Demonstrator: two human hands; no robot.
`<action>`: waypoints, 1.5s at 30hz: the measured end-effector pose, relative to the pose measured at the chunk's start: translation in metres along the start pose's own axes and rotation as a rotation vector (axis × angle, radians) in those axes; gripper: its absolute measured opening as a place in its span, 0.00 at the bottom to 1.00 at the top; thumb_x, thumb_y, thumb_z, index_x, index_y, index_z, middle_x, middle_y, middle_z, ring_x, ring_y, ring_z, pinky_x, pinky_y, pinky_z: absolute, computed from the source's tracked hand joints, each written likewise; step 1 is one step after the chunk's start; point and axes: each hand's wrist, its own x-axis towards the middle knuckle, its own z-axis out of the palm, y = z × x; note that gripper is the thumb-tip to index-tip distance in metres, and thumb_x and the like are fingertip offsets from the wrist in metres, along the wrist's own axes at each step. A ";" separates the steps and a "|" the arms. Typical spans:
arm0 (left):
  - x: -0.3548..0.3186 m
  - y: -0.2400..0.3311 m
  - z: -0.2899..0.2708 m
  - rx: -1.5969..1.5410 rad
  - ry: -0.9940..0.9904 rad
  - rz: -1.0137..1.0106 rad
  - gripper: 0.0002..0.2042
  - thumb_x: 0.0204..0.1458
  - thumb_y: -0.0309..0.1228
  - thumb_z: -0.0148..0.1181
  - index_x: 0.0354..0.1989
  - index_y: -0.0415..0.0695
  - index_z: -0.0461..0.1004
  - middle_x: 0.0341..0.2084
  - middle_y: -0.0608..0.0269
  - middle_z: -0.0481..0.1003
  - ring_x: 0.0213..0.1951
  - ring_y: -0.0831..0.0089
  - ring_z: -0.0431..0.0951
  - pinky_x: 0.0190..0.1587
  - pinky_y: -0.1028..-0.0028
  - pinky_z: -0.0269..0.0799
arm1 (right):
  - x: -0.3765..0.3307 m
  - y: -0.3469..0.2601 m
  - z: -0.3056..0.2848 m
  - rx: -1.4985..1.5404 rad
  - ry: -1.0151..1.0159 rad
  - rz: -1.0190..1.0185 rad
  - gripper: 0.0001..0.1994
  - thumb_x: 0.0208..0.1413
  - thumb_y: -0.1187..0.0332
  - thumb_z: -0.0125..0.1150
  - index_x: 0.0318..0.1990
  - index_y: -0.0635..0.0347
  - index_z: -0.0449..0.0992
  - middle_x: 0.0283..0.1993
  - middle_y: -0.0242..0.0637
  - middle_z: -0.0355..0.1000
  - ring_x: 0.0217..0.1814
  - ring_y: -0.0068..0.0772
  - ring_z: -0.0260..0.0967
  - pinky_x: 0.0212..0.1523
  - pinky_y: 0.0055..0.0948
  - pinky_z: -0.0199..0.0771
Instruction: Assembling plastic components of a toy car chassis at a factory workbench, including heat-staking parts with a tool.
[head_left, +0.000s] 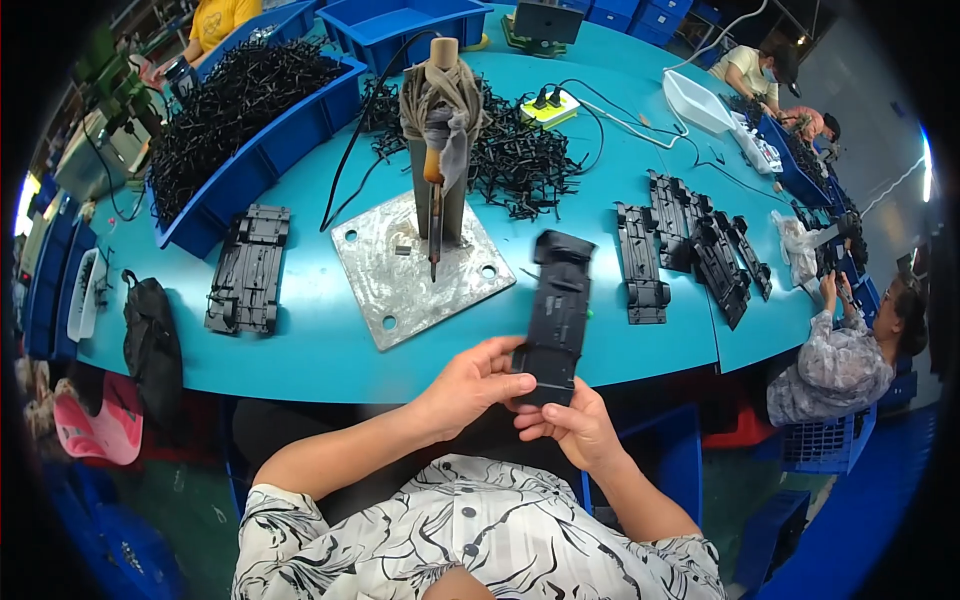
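Both my hands hold a long black plastic part point(557, 318), shaped like a toy car chassis, tilted up over the table's front edge. My left hand point(480, 375) pinches its lower left side, thumb on top. At the lower right end, my right hand point(572, 428) grips it between thumb and fingers. Left of the part stands a soldering iron point(434, 190), tip down, tied with cloth to a metal post point(462, 195). The post rises from a square steel plate point(405, 290). More chassis parts point(250, 270) lie stacked to the left, and several others point(642, 262) to the right.
Thin black pieces fill a blue bin point(270, 160) at the left; a loose heap point(525, 165) lies behind the post. A power strip point(549, 108) with cables and a white tray point(698, 103) are farther back. A black bag point(152, 330) hangs at left. A person point(840, 350) works at right.
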 end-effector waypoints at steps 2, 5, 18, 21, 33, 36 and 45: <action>0.001 0.001 -0.001 -0.035 0.000 -0.026 0.21 0.57 0.25 0.54 0.58 0.38 0.62 0.42 0.61 0.74 0.45 0.76 0.74 0.48 0.74 0.70 | 0.002 -0.006 0.002 -0.020 -0.022 0.017 0.20 0.53 0.77 0.56 0.54 0.65 0.63 0.43 0.51 0.73 0.41 0.43 0.76 0.41 0.36 0.81; 0.006 -0.002 -0.005 -0.129 0.001 -0.065 0.14 0.56 0.24 0.53 0.52 0.38 0.68 0.44 0.60 0.75 0.44 0.74 0.75 0.49 0.70 0.72 | 0.004 -0.027 -0.007 -0.389 -0.213 0.190 0.18 0.54 0.76 0.58 0.52 0.67 0.65 0.44 0.51 0.73 0.41 0.41 0.76 0.40 0.35 0.80; 0.002 -0.006 -0.023 -0.036 -0.129 -0.074 0.18 0.55 0.21 0.53 0.55 0.35 0.66 0.49 0.57 0.73 0.50 0.70 0.74 0.55 0.68 0.68 | 0.165 -0.165 -0.007 -1.619 0.148 -1.058 0.21 0.47 0.58 0.68 0.48 0.56 0.74 0.51 0.43 0.71 0.54 0.43 0.67 0.49 0.34 0.68; 0.002 -0.009 -0.027 -0.052 -0.218 -0.098 0.19 0.55 0.22 0.54 0.56 0.35 0.65 0.50 0.58 0.72 0.51 0.71 0.72 0.57 0.69 0.66 | 0.218 -0.170 0.012 -1.736 0.181 -1.101 0.30 0.42 0.54 0.70 0.54 0.51 0.71 0.58 0.42 0.66 0.62 0.45 0.59 0.56 0.44 0.60; 0.007 -0.006 -0.034 -0.042 -0.263 -0.078 0.21 0.55 0.22 0.55 0.58 0.36 0.64 0.52 0.59 0.71 0.53 0.72 0.71 0.58 0.69 0.64 | 0.220 -0.197 -0.029 -1.818 0.244 -1.099 0.26 0.37 0.69 0.69 0.50 0.49 0.74 0.45 0.38 0.70 0.51 0.43 0.65 0.51 0.37 0.67; 0.003 -0.003 -0.034 -0.054 -0.255 -0.058 0.21 0.55 0.22 0.54 0.58 0.37 0.64 0.52 0.60 0.71 0.53 0.73 0.71 0.58 0.70 0.64 | 0.209 -0.216 -0.017 -1.596 0.302 -1.184 0.23 0.40 0.67 0.69 0.48 0.55 0.75 0.45 0.40 0.72 0.50 0.42 0.68 0.50 0.36 0.69; 0.003 -0.023 -0.038 -0.026 -0.254 -0.006 0.17 0.55 0.26 0.56 0.54 0.40 0.68 0.46 0.66 0.74 0.46 0.80 0.73 0.49 0.76 0.69 | 0.189 -0.205 -0.003 -1.819 0.648 -1.153 0.17 0.47 0.52 0.66 0.35 0.56 0.79 0.29 0.40 0.71 0.33 0.44 0.69 0.34 0.39 0.69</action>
